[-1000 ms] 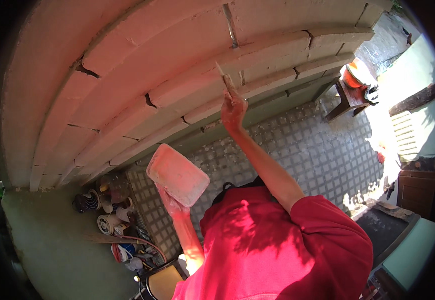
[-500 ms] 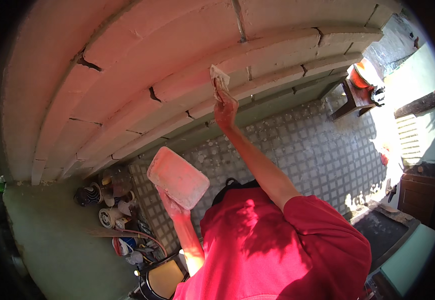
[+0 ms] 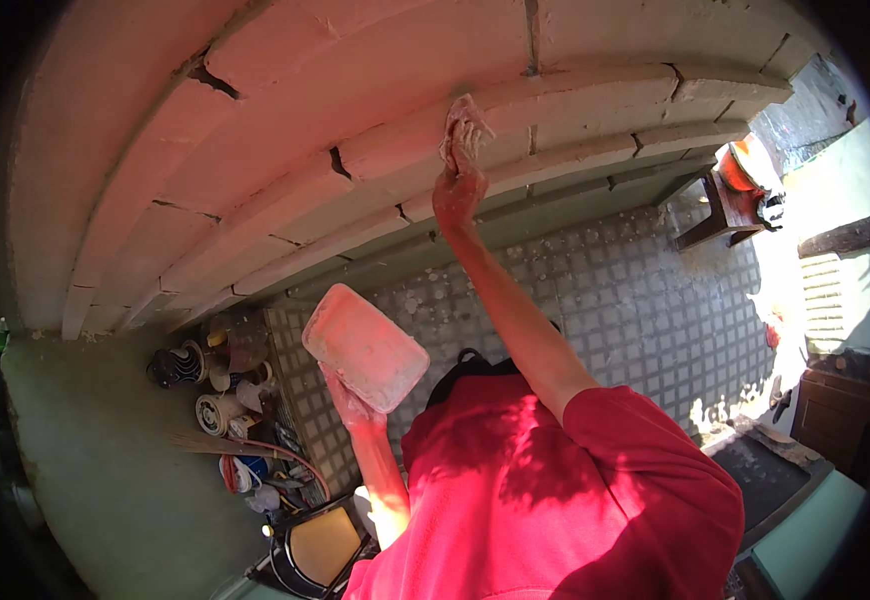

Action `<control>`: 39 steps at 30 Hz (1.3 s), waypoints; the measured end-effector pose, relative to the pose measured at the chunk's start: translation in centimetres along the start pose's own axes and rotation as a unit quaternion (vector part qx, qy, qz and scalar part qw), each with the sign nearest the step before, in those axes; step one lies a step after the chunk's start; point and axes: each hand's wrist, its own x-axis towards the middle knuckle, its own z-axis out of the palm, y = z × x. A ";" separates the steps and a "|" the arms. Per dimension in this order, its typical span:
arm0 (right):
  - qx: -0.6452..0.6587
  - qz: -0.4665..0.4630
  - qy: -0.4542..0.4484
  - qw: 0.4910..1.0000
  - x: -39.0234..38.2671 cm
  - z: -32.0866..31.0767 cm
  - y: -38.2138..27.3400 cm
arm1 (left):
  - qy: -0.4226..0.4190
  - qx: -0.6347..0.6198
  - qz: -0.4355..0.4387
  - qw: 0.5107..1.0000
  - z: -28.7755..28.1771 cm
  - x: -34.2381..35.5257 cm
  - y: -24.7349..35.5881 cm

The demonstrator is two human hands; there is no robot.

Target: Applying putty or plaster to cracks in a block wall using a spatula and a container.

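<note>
My right hand (image 3: 459, 194) is raised high, closed on a putty knife (image 3: 469, 118) smeared with white paste, at a pale moulded band (image 3: 580, 88) on the wall; whether the blade touches it I cannot tell. The band and those around it have dark cracks and gaps. Lower and to the left, my left hand (image 3: 348, 398) grips a whitish rectangular plastic tray (image 3: 365, 348) from beneath, its fingers partly hidden. White residue covers both hands and the tray.
A checked tile floor (image 3: 605, 300) lies below. Buckets (image 3: 217, 413) and clutter stand at lower left beside a padded chair (image 3: 317, 543). A wooden stool (image 3: 717, 210) with an orange container (image 3: 743, 165) is at upper right, a dark counter (image 3: 750, 475) at lower right.
My right hand with the putty knife has risen along the moulding since half a second ago. The view has shifted slightly; my left hand still holds the tray.
</note>
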 end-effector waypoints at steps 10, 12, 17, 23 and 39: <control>0.054 0.060 -0.059 0.995 -0.4 -3.5 -5.9 | -0.036 0.014 0.014 0.999 -1.4 0.6 2.7; 0.031 0.092 -0.033 0.995 2.6 -4.6 -4.7 | -0.026 0.009 0.006 1.000 -1.7 0.9 2.7; -0.070 0.042 -0.014 0.997 0.1 -0.6 0.4 | -0.023 -0.010 -0.033 0.999 -1.4 1.7 2.5; 0.088 0.064 -0.117 0.987 -4.1 -0.9 -5.9 | -0.015 0.029 -0.024 0.999 -1.3 3.0 2.7; 0.059 -0.013 -0.082 0.995 -2.3 -1.7 -3.3 | -0.017 0.034 -0.027 0.999 0.3 3.2 1.7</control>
